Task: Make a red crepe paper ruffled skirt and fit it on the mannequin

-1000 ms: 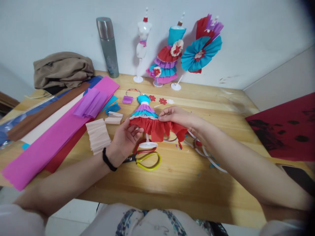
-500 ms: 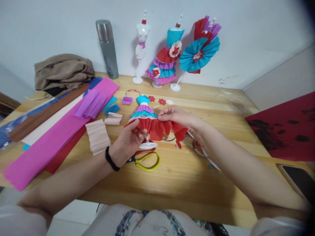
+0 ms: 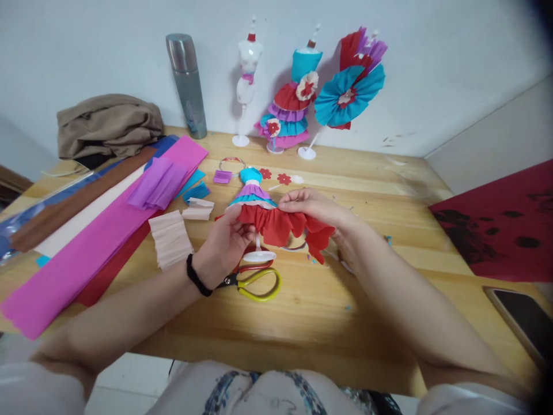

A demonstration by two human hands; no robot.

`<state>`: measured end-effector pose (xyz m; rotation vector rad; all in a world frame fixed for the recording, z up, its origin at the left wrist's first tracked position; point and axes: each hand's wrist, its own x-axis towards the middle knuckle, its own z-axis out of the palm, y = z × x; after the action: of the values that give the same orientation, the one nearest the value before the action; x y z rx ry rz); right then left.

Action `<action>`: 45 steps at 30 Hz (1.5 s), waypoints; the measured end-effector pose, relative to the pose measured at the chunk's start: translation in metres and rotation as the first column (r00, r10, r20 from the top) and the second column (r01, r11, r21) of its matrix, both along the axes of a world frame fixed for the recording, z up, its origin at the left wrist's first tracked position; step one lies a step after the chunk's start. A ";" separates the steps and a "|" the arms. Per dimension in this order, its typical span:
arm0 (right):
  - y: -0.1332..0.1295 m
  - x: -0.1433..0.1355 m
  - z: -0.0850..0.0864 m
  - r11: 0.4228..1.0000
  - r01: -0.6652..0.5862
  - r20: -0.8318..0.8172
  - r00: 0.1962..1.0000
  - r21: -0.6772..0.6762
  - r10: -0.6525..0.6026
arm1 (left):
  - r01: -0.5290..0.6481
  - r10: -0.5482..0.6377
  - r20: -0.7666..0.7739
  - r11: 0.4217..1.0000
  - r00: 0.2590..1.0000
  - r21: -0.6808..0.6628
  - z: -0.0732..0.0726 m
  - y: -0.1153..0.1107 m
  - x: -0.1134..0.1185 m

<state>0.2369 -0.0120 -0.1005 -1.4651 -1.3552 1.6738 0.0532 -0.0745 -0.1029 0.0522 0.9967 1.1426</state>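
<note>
A small dress form [image 3: 252, 189] stands mid-table, dressed in layered blue, purple and white crepe paper. Across its lower skirt runs a gathered red paper strip [image 3: 276, 226], its free end hanging off to the right. My left hand [image 3: 227, 239] pinches the strip at the skirt's left side, with a black band on the wrist. At the skirt's right side my right hand [image 3: 309, 206] holds the same strip between thumb and fingers. Just below the form's white base [image 3: 259, 256] lie scissors with red and yellow handles [image 3: 260, 285].
Crepe paper rolls [image 3: 108, 230] and a brown cloth [image 3: 110, 127] lie left. A flask [image 3: 186, 86] and three dress forms, the middle one dressed [image 3: 291, 109], stand along the wall. A phone [image 3: 521, 320] lies right, near a red sheet [image 3: 496, 222].
The red strip's free end has shifted slightly right and down, and my right hand has moved a little to the right. Both hands still hold the strip.
</note>
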 end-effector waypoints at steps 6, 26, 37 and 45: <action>-0.004 -0.003 0.000 0.998 -0.004 0.015 1.000 0.061 0.004 | 0.019 -0.020 -0.041 1.000 0.999 -0.016 0.001 0.003 0.000; -0.014 -0.008 0.005 0.998 -0.022 -0.039 0.999 0.057 0.024 | 0.053 -0.048 -0.103 0.998 0.994 0.041 -0.003 0.003 0.001; -0.009 0.004 0.002 0.994 0.095 -0.114 0.990 0.060 -0.087 | -0.014 0.013 -0.026 0.999 1.000 -0.042 0.001 0.004 0.005; -0.012 0.001 -0.005 0.996 0.091 -0.096 0.991 0.007 -0.090 | 0.015 -0.016 -0.043 0.999 0.999 -0.035 0.001 0.005 0.011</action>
<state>0.2380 -0.0239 -0.1054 -1.4005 -1.2271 1.6549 0.0643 -0.0692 -0.1022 0.0573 1.0526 1.1140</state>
